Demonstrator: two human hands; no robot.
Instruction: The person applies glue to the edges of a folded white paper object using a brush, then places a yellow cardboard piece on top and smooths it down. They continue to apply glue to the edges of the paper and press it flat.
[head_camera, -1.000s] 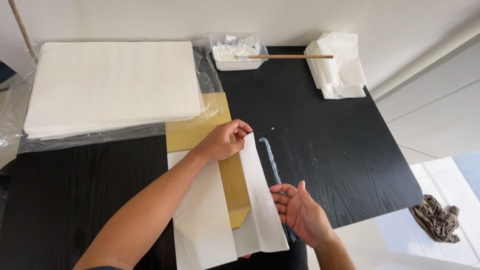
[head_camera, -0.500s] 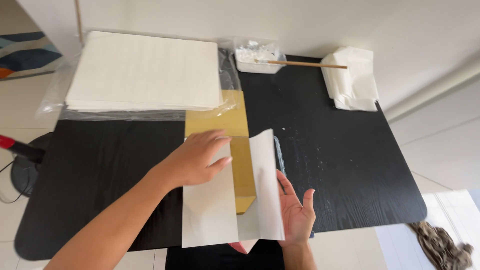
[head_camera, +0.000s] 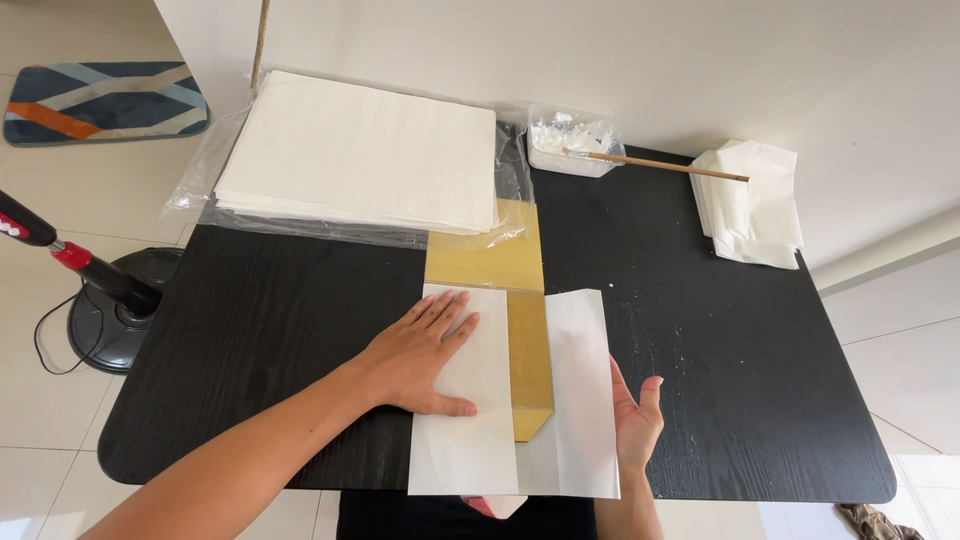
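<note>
The step in hand looks like folding a white rectangular paper sheet (head_camera: 470, 400) around a flat gold-coloured card strip (head_camera: 527, 360) on the black wood-grain surface (head_camera: 720, 340). To do it well, the flap being pressed should probably be held flat with the whole palm while the crease along the gold strip's edge is made straight. The other flap should come over evenly, so that both long edges run parallel and the lower edges meet at the near rim of the surface.

The left hand (head_camera: 425, 355) lies open and flat, palm down, on the left flap of the white sheet, with the fingers spread and pointing away from the person; it grips nothing. The right hand (head_camera: 635, 420) is also open and grasps nothing, palm turned inward, standing on its edge against the outer side of the right flap (head_camera: 580, 390); whether it actually touches the paper cannot be told for sure.

The gold strip lies between the two hands, uncovered down the middle, and its far end runs under a thick stack of white sheets in clear plastic wrapping (head_camera: 360, 150). Well apart, at the far edge, stand a small clear tub of white paste (head_camera: 570, 145) with a thin wooden stick (head_camera: 655, 165) across it, and a pile of folded white papers (head_camera: 750, 205).
</note>
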